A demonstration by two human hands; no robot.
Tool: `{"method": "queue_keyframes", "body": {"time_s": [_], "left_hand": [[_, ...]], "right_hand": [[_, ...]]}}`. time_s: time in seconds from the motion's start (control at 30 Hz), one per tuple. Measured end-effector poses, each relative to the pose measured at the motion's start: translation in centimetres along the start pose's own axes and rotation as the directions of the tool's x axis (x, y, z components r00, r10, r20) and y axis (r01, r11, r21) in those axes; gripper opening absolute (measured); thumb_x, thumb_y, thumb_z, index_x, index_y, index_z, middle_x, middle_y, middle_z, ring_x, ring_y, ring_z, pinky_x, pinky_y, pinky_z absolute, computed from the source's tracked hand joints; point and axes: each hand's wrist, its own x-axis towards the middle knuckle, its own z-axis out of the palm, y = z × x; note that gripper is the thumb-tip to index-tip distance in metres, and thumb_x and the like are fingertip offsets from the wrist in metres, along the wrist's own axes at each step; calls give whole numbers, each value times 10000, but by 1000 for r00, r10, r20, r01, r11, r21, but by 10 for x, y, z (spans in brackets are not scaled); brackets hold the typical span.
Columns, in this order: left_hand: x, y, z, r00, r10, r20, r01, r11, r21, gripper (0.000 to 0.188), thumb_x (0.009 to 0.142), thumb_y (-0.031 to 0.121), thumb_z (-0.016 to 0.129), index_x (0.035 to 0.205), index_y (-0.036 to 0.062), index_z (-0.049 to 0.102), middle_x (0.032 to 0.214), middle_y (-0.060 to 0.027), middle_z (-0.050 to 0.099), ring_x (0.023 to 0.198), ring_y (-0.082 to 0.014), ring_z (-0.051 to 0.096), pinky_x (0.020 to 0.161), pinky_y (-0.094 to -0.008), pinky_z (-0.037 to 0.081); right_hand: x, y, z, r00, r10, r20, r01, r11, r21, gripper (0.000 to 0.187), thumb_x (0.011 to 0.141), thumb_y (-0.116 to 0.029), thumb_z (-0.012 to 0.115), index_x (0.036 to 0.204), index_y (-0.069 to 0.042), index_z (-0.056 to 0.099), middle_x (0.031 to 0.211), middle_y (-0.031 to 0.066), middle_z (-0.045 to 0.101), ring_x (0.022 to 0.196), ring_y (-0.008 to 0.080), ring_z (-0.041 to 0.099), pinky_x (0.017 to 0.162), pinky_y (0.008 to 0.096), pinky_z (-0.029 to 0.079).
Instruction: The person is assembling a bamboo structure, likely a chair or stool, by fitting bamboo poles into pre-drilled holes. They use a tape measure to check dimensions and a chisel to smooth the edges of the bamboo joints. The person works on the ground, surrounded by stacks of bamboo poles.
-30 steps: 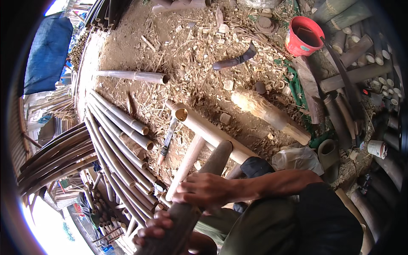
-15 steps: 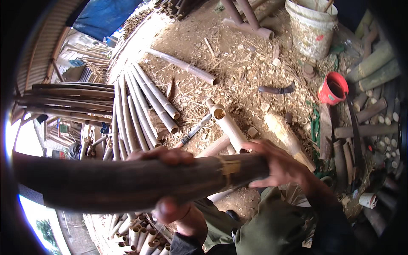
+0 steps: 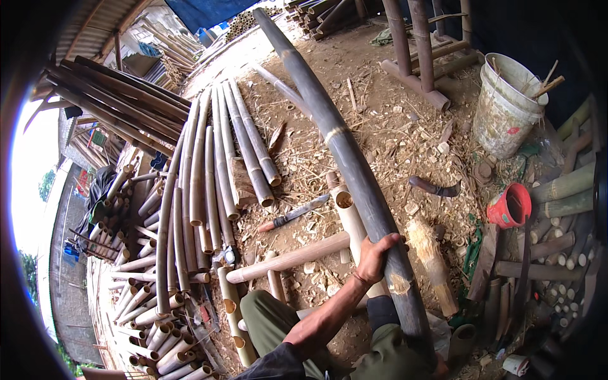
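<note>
Head view, outdoor work yard, ground covered in chips and shavings. A long dark bamboo pole [image 3: 342, 145] runs from the top centre of the frame down to the lower right, its near end passing over the person's lap. The left hand [image 3: 375, 256] lies on the pole's lower part, fingers curled over its upper side and thumb on the near side, gripping it. The right hand is mostly hidden at the bottom edge under the pole's near end; only a sliver of it [image 3: 438, 367] shows, so whether it grips cannot be told. Containers: a white plastic bucket [image 3: 503, 104], dirty, stands upright at upper right with a few thin sticks [image 3: 546, 81] poking out over its rim; its contents below the rim are not visible. A small red pot [image 3: 510, 206] lies tilted on its side to the right of the pole, mouth facing the camera, interior dark. A pale cut bamboo section [image 3: 347, 218] just left of the pole shows an open hollow end. A knife with a reddish handle [image 3: 291, 214] lies on the ground to the left of that. A row of pale bamboo poles [image 3: 218, 152] lies side by side further left, with short hollow offcuts [image 3: 149, 316] heaped at lower left.
</note>
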Motion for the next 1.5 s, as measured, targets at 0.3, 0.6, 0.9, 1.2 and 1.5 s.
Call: {"method": "queue_keyframes", "body": {"time_s": [0.3, 0.6, 0.9, 1.2, 1.5], "left_hand": [[117, -60, -59, 953, -144, -266, 158, 987, 32, 407, 847, 237, 720, 1144, -9, 591, 1099, -163, 647, 877, -227, 675, 764, -368, 578], [97, 31, -77, 942, 307, -134, -202, 840, 504, 370, 909, 205, 668, 1185, -35, 612, 1117, -122, 667, 1039, -178, 619, 945, -308, 483], [-50, -65, -152, 953, -276, -122, 228, 395, 890, 257, 889, 215, 664, 1033, 3, 675, 1003, -169, 709, 928, -235, 694, 844, -356, 551], [-97, -94, -112, 950, -309, -39, 232, 617, 752, 284, 897, 250, 650, 1072, 26, 658, 1016, -192, 690, 950, -315, 682, 828, -398, 541], [-45, -111, -67, 898, -398, 187, 410, 912, -32, 532, 932, 377, 676, 1285, 11, 519, 1049, 18, 532, 978, -84, 503, 898, -272, 439]], "right_hand": [[29, -34, 0, 988, 60, 139, -70, 996, 64, 817, 612, -401, 890, 1231, 6, 547, 1017, 217, 677, 934, 367, 686, 779, 444, 547], [308, -194, 42, 931, -256, -258, 308, 933, 187, 444, 869, -216, 696, 1213, 8, 529, 1101, 152, 638, 927, 263, 655, 800, 401, 554], [524, -170, 34, 883, 466, -59, -452, 877, 163, 523, 939, -527, 559, 1361, -241, 445, 760, 88, 608, 591, 196, 636, 494, 354, 563], [439, -156, -14, 961, -63, -269, 63, 998, -9, 380, 963, -267, 594, 1290, -107, 485, 1036, 103, 610, 741, 180, 621, 620, 328, 567], [278, -205, -35, 788, 183, 588, -385, 892, 238, 610, 810, 9, 643, 1389, -39, 458, 1033, 58, 620, 878, 153, 630, 741, 304, 549]]}}
